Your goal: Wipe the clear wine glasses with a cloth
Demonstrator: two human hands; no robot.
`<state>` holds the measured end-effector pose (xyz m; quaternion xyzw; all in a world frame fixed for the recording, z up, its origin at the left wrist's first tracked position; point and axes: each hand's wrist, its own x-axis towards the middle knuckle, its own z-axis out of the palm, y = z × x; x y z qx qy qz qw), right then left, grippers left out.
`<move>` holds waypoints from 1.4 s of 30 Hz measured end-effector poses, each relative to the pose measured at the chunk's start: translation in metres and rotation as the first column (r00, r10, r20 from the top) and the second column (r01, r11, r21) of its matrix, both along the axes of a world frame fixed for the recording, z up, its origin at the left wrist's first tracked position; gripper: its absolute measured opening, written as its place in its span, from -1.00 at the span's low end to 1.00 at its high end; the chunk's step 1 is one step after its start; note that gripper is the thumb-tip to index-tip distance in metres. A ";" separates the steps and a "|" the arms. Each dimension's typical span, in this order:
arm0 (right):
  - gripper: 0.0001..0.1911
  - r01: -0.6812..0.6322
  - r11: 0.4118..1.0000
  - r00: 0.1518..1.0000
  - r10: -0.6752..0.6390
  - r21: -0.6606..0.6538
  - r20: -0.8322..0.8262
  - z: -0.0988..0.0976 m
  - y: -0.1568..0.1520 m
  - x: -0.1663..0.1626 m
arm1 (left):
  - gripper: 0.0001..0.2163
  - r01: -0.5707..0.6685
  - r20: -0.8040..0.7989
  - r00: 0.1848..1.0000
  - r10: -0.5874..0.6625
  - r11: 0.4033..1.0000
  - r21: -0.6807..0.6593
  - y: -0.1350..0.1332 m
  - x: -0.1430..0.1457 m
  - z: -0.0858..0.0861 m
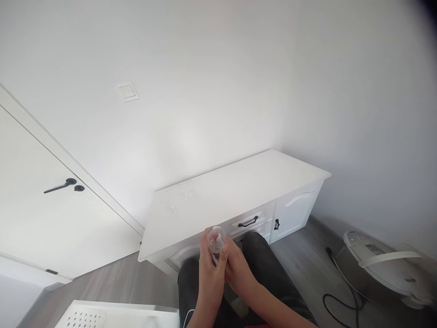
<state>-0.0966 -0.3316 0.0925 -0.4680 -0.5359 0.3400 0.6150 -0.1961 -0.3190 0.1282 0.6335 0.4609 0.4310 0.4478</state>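
We hold a small clear round plastic container (216, 241) closed in both hands, left hand (210, 269) and right hand (239, 269), fingers wrapped around it, above the white cabinet surface (239, 191).

Tabletop: the low white cabinet's tabletop (239, 187) is lying bare, offering open passage above.
Front: black drawer handle (248, 222) and black knob (276, 224) are jutting out.
Floor right: white rice cooker (385, 266) and black cord (341, 291) are blocking.
Near: dark-trousered knees (262, 259) are crowding the cabinet front.
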 end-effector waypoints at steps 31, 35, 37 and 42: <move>-0.48 -0.656 0.718 0.731 0.526 -0.234 -0.436 -0.027 -0.010 0.002 | -0.64 0.162 0.470 0.881 -0.059 0.970 -0.181 0.013 -0.021 0.013; -0.73 -0.260 0.962 0.965 0.256 -0.080 -0.054 -0.015 -0.009 0.001 | -0.71 -0.133 0.118 0.986 0.116 0.981 0.140 0.007 -0.021 0.012; -0.75 -0.178 0.983 0.984 0.176 -0.041 -0.040 -0.014 -0.012 0.001 | -0.69 -0.057 0.065 0.997 0.045 0.981 0.188 0.006 -0.024 0.016; -0.52 -0.710 0.680 0.645 0.522 -0.184 -0.558 -0.025 -0.024 -0.002 | -0.50 0.477 0.452 0.796 -0.403 0.877 -0.057 0.017 -0.029 0.029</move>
